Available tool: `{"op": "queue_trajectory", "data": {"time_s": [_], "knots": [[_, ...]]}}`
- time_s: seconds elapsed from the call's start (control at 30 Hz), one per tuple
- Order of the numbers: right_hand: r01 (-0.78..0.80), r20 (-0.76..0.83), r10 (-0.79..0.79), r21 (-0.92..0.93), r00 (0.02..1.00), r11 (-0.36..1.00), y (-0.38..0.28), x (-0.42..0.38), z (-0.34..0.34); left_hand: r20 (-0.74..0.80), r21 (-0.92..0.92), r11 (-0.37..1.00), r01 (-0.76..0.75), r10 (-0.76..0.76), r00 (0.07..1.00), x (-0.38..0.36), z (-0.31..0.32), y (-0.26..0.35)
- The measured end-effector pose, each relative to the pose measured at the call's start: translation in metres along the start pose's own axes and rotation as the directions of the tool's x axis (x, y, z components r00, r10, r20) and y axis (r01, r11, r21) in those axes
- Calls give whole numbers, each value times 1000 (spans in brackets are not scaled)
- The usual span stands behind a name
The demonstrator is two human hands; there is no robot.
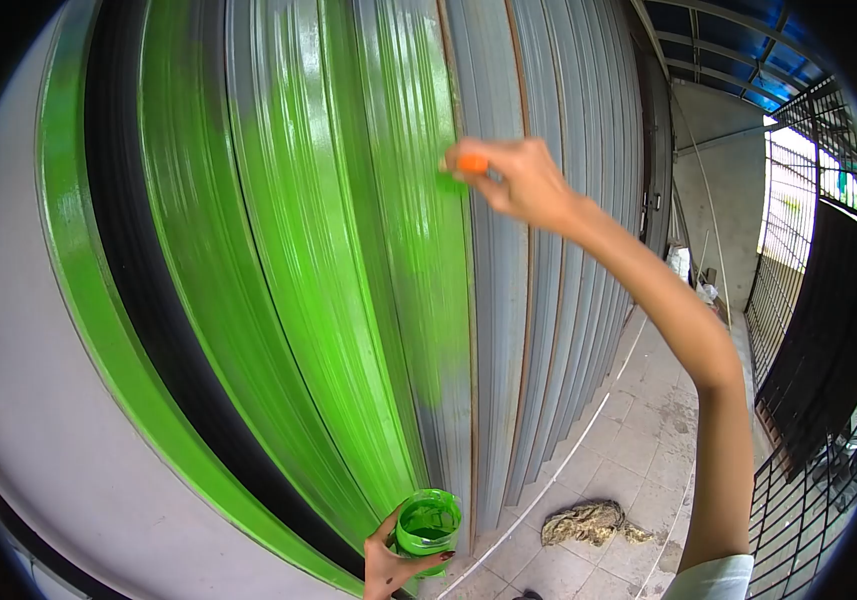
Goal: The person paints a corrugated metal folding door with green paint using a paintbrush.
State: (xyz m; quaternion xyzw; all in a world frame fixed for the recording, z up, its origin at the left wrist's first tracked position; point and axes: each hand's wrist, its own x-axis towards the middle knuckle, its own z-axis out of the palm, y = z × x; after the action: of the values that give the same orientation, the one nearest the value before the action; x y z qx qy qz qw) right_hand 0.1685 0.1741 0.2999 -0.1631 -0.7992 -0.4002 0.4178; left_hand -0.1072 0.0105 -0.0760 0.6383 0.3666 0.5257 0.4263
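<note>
"What's at the far left?"

"A pale wall (78, 440), left of the metal shutter (348, 200), its outer edge lost in the dark rim of the view. The shutter's left folds are green, with one black strip among them; its right folds are grey."

"And the left hand (388, 572)?"

"Closed around a paint container (430, 528) at the shutter's foot, the wrist cut off below. Some fingers are hidden behind it. Green paint shows inside; the side is so smeared that I can't tell whether a label lies under it."

"The right one?"

"Apart from the left, higher up. The right hand (518, 178) grips a brush (472, 162) by its orange handle, before the border of green and grey on the shutter. Blur and fingers obscure most of it, so I can't say whether the bristles touch the metal."

"Anything further right?"

"A crumpled cloth (584, 522) on the tiled floor (588, 470), right of the shutter's foot. Beyond the shutter's far end, small items by the back wall (718, 150) are too small to name, then a barred gate (790, 200). I can read no writing anywhere."
</note>
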Motion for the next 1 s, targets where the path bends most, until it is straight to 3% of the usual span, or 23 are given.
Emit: {"op": "queue_trajectory", "data": {"time_s": [0.13, 0.2, 0.33, 0.4, 0.5, 0.6, 0.67, 0.73, 0.83, 0.93, 1.0], "knots": [[64, -278, -107, -162, 955, 985, 22, 31, -5, -6, -30, 999, 39, -39, 999, 0, 3, 11], [110, -246, -145, -148, 958, 983, 4, 4, 9, -15, -42, 998, 45, -46, 999, 0, 2, 14], [217, 154, -206, -61, 966, 974, -65, -108, 35, -33, -15, 1000, -4, 3, 999, 1, 1, 13], [149, 325, -195, 161, 926, 976, -88, -125, 26, -40, -30, 1000, 10, -11, 999, -1, 2, 17], [-1, 491, -166, 322, 855, 947, -69, -101, 17, -35, 40, 999, -18, 19, 999, 0, 3, 12], [11, 260, -83, 271, 962, 963, -6, -30, 11, -21, 19, 1000, -9, 9, 1000, 6, 4, 15], [-23, 301, -38, 195, 953, 981, 17, 19, -5, -9, 2, 1000, 2, -2, 1000, 9, 5, 17], [59, 184, -95, 194, 978, 979, 42, 57, -8, 1, -9, 1000, 14, -14, 1000, 14, 6, 19], [-64, 249, 35, 113, 968, 991, 59, 94, -30, 8, -25, 999, 35, -35, 999, 20, 9, 20], [57, 63, -63, 96, 996, 994, 85, 120, -36, 8, -34, 998, 47, -47, 999, 26, 15, 21], [25, 76, -24, -10, 997, 1000, 89, 136, -49, 3, -40, 998, 53, -53, 999, 30, 18, 22]]}}
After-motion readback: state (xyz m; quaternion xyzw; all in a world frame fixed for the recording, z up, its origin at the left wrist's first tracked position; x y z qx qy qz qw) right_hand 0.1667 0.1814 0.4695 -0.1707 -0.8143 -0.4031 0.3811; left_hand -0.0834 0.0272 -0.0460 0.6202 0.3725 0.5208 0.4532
